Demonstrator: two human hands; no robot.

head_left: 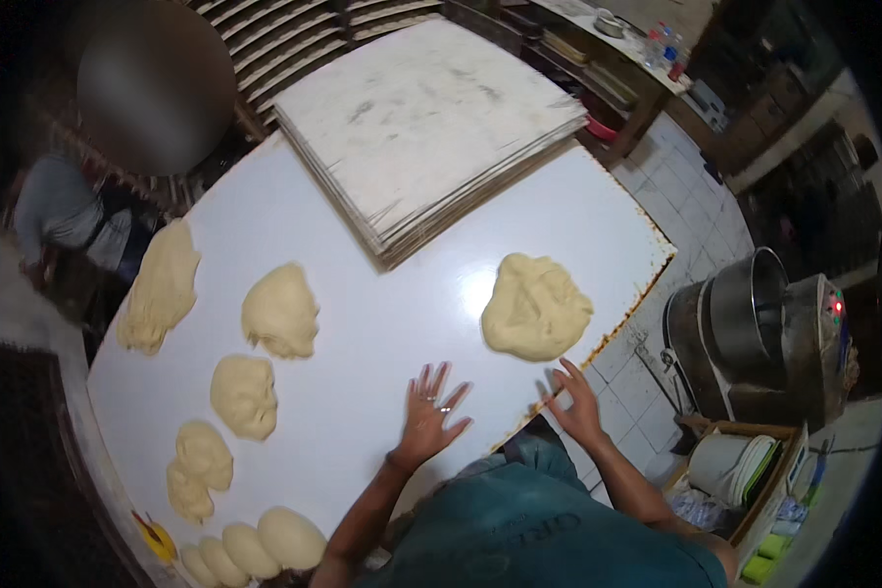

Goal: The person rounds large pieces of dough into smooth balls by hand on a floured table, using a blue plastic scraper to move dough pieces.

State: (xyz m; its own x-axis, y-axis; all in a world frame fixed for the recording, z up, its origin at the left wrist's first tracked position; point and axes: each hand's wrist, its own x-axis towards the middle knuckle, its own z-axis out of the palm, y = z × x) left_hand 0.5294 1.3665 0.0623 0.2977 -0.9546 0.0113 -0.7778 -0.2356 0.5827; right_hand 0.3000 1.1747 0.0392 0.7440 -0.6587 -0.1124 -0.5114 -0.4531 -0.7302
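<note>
Plainly, the left hand [429, 416] and the right hand [576, 407] are both unladen, near a creased dough mass [536, 328] by the white table's [382, 392] rusty edge [612, 338].
Nearest, the left fingers spread wide above the tabletop; the right fingers are parted and slightly bent, their tips close to the dough's near side, though whether they touch I cannot tell. The dough looks slack and probably sticky, so it should handle best with both palms brought evenly under it, not pinched from one side, and kept clear of that rust. Off to the left lie loose dough lumps [282, 309]; farthest back on the table sits a stack of boards [431, 127].
</note>
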